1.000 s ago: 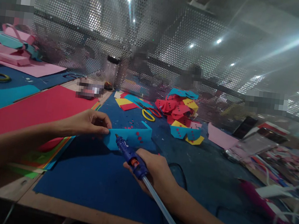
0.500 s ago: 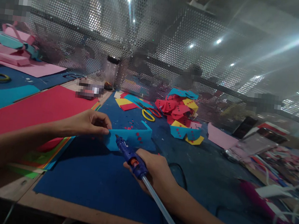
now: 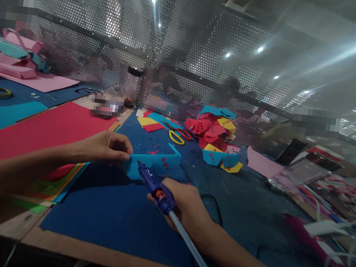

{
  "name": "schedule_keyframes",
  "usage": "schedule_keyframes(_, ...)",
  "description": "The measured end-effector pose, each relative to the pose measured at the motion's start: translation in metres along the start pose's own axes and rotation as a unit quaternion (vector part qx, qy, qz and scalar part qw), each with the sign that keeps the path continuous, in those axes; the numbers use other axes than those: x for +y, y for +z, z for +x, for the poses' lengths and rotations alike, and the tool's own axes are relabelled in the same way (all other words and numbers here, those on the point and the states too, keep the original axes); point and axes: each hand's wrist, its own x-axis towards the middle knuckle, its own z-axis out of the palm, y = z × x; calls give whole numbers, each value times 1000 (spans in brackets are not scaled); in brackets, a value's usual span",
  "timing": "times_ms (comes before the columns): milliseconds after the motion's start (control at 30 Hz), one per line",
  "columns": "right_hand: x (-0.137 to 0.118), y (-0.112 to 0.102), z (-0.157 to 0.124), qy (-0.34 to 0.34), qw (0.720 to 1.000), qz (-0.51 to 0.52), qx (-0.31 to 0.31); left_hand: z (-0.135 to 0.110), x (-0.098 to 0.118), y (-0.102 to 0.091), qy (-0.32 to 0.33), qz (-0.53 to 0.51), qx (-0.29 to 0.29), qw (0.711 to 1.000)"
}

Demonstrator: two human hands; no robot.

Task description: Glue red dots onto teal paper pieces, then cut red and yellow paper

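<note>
My left hand (image 3: 116, 146) pinches the left end of a folded blue paper strip (image 3: 149, 159), which stands on edge and bends back at its right end. Red dots mark the strip near that bend. In my right hand (image 3: 183, 197) is a dark blue glue gun (image 3: 156, 187), its nozzle at the front face of the strip, close to my left fingertips. Whether the nozzle touches the paper I cannot tell. A long clear glue stick (image 3: 194, 250) sticks out of the gun's back end. Small red paper dots (image 3: 152, 152) lie behind the strip.
Yellow-and-red-handled scissors (image 3: 177, 137) lie behind the strip. Further right are piled dotted paper pieces (image 3: 209, 131). Red card sheets (image 3: 55, 131) are stacked at left. A lidded jar (image 3: 132, 86) stands by the perforated metal screen (image 3: 192, 44). A magenta tool (image 3: 310, 241) with white cords lies at right.
Almost nothing differs. Both hands, the blue strip and the glue gun keep practically the same positions.
</note>
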Motion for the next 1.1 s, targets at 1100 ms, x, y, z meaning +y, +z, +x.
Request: schedule_keyframes(1100,2,1,1,-3,1000,13,3,1,0,0,2,-14,6,1000)
